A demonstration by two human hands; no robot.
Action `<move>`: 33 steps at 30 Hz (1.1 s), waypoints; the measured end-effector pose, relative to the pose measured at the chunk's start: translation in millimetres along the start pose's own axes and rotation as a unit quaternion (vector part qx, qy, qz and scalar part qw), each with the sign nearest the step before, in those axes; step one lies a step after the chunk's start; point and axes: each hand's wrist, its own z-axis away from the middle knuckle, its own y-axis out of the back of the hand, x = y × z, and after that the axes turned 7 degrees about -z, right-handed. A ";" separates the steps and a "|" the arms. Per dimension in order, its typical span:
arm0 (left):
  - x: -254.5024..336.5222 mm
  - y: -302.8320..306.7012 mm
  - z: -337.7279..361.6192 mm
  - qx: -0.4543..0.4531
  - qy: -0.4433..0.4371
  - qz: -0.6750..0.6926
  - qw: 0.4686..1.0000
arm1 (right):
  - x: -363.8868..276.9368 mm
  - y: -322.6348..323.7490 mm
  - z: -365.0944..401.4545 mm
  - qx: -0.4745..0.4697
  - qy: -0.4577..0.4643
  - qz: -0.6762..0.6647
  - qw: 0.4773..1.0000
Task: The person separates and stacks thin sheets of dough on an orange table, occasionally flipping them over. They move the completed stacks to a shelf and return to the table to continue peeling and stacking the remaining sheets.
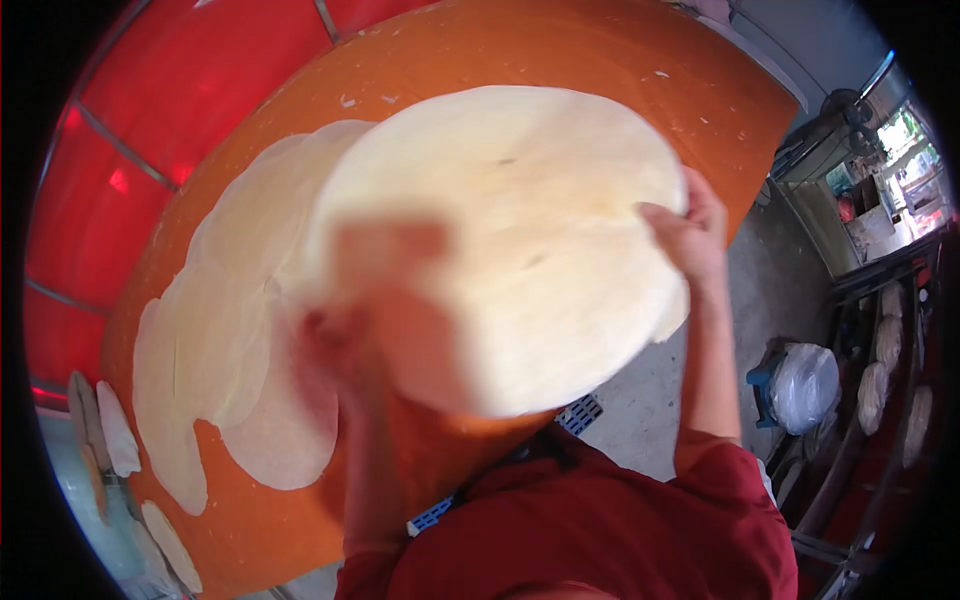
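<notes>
A big round sheet of thin pale dough (520, 230) is held up over an orange table (600, 50). My right hand (690, 235) grips its right edge with the fingers curled over the rim. Blurred by motion, my left hand (345, 335) sits under the sheet's lower left part and holds it there. Part of that hand shows through the thin dough.
Several more thin dough sheets (215, 330) lie overlapping on the left half of the table. Small pale pieces (115, 430) sit at the lower left edge. A rack with round sheets (885, 370) stands at right, beside a white bag (805, 385) on the concrete floor.
</notes>
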 end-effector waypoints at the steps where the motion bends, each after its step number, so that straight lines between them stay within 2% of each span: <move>1: 19.3 -37.3 14.5 0.013 0.016 -0.112 0.993 | 9.3 37.5 -12.8 0.008 0.015 -0.064 0.998; 2: 38.6 -74.8 28.9 0.021 0.035 -0.222 0.974 | 25.4 76.5 -23.0 0.011 -0.003 -0.103 0.995; 3: 30.2 -115.6 46.5 -0.024 0.033 -0.085 0.995 | 55.0 120.2 -32.2 0.017 -0.025 -0.084 0.996; 4: 14.1 -152.5 63.5 -0.074 0.035 0.053 0.995 | 87.1 153.2 -35.8 0.026 -0.050 -0.061 0.997; 5: -0.2 -178.7 76.3 -0.124 0.039 0.189 0.973 | 111.2 171.2 -33.2 0.051 -0.107 0.048 0.992; 6: -15.7 -188.6 85.9 -0.134 0.044 0.189 0.972 | 149.2 188.2 -25.5 0.069 -0.117 0.105 0.985; 7: -34.4 -189.3 93.7 -0.172 0.040 0.073 0.982 | 151.3 196.1 -20.2 0.077 -0.124 0.108 0.983; 8: -43.9 -191.7 94.7 -0.207 0.030 -0.045 0.977 | 154.2 195.0 -17.5 0.093 -0.151 0.031 0.984; 9: -36.4 -192.6 90.2 -0.216 0.027 -0.049 0.975 | 158.2 191.2 -16.7 0.109 -0.176 -0.049 0.977; 11: -18.5 -178.7 86.6 -0.228 0.053 -0.057 0.970 | 149.2 191.2 -20.5 0.095 -0.202 -0.050 0.974; 13: -19.3 -176.2 83.7 -0.250 0.060 -0.059 0.965 | 152.5 196.9 -27.1 0.096 -0.170 -0.071 0.978; 15: 0.7 -164.6 83.2 -0.293 0.041 -0.184 0.937 | 143.0 186.1 -28.4 0.121 -0.194 -0.069 0.971; 16: 3.0 -163.6 84.0 -0.299 0.043 -0.191 0.934 | 127.1 177.8 -30.8 0.117 -0.191 0.221 0.949; 17: 4.1 -164.3 85.8 -0.267 0.046 -0.136 0.953 | 116.0 170.3 -33.8 0.096 -0.172 0.493 0.847; 18: 5.1 -165.4 86.7 -0.233 0.051 -0.080 0.968 | 111.6 164.3 -35.2 0.094 -0.181 0.494 0.845; 19: 7.3 -167.3 85.4 -0.238 0.056 -0.084 0.966 | 109.2 158.8 -37.2 0.082 -0.051 0.495 0.863; 20: 9.0 -169.2 83.9 -0.219 -0.075 -0.139 0.963 | 109.4 151.8 -41.0 0.065 0.081 0.487 0.867; 21: 7.8 -171.2 83.8 -0.197 -0.204 -0.191 0.940 | 112.2 142.1 -47.4 0.061 0.074 0.489 0.867; 23: -0.4 -173.5 87.8 -0.226 -0.201 -0.211 0.930 | 122.8 121.9 -63.6 -0.059 0.078 0.322 0.942; 25: -5.9 -174.3 90.8 -0.256 -0.198 -0.230 0.918 | 134.5 108.4 -81.7 -0.098 0.065 0.315 0.942; 29: -11.1 -173.5 90.6 -0.245 -0.176 -0.200 0.932 | 162.5 109.5 -99.1 -0.186 0.064 0.317 0.928; 33: -12.3 -175.6 90.5 -0.245 -0.185 -0.177 0.935 | 161.2 107.8 -102.5 -0.209 0.075 0.327 0.918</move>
